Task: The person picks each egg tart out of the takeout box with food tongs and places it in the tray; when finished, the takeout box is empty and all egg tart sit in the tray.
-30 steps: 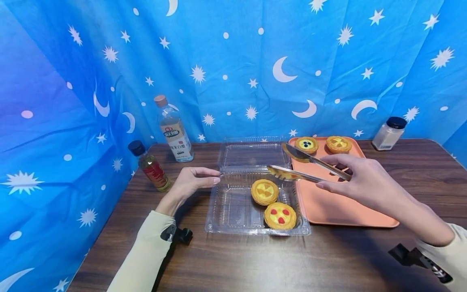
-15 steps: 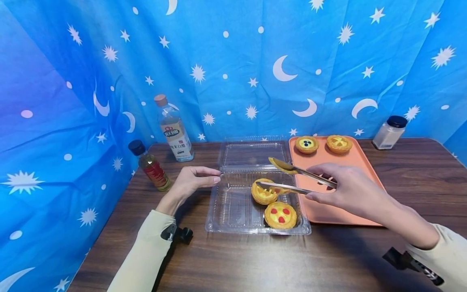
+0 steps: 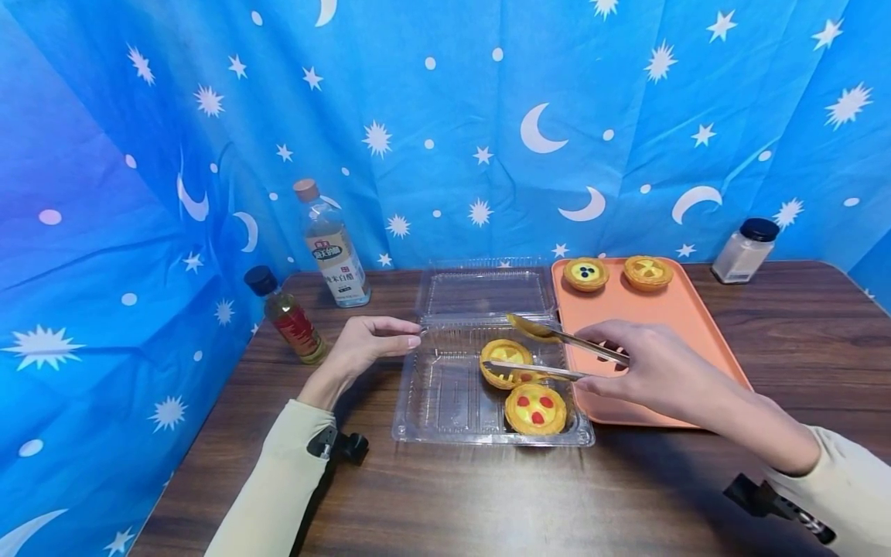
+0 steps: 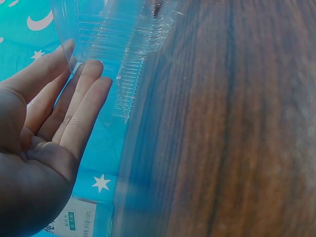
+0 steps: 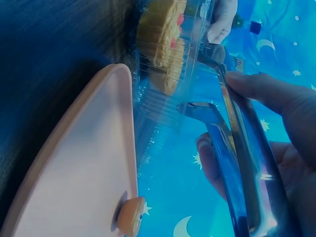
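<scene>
My left hand (image 3: 365, 350) pinches the left rim of a clear plastic clamshell box (image 3: 445, 394), thumb and fingertips at its edge in the left wrist view. The box stands with its lid (image 3: 480, 298) folded back. Inside, on the right side, sit an egg tart with yellow wedges (image 3: 496, 352) and an egg tart with red pieces (image 3: 536, 422). My right hand (image 3: 657, 367) grips metal food tongs (image 5: 247, 163). Their tips are spread apart over the box; the lower arm overlaps the yellow-wedge tart in the head view.
An orange tray (image 3: 654, 317) adjoins the box on the right. At its back sit a tart with dark berries (image 3: 585, 277) and another yellow-wedge tart (image 3: 647, 272). A vinegar bottle (image 3: 337, 255) and red-labelled bottle (image 3: 295, 325) stand left, a black-capped jar (image 3: 745, 251) back right.
My right hand has brought the tongs left and toward me, from the box's right edge to above the yellow-wedge tart. The left hand has stayed at the rim.
</scene>
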Available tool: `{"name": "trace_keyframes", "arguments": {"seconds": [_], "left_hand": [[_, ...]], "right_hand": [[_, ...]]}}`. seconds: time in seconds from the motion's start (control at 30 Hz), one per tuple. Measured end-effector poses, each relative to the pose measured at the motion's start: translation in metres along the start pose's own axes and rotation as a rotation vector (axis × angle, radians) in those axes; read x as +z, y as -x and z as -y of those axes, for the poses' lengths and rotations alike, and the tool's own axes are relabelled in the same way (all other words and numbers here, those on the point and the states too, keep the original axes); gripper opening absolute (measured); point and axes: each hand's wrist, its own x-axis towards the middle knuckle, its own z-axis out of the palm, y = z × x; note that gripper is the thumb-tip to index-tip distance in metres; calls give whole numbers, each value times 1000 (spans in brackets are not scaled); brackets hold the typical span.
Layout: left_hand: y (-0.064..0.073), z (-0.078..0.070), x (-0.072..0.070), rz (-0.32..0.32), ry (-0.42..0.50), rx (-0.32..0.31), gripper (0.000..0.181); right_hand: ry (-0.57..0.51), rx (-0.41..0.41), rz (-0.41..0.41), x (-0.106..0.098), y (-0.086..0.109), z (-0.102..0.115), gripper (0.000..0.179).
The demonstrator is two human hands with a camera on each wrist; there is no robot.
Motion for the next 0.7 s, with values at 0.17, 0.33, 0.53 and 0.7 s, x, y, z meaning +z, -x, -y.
{"name": "trace_keyframes", "arguments": {"seconds": [0.17,0.33,0.53,0.7], "left_hand": [[0,0,0,1,-9,2,27],[1,-1,0,0,-24,7,28],[0,-1,0,3,0,4,27],[0,0,0,8,6,5,27]], "right_hand": [[5,-7,9,4,-2,-2,57],[-5,-16,10,6,-4,-2,58],[-11,-21,26,5,-3,1,53],[-18,-39,40,8,-4,2,54]]}}
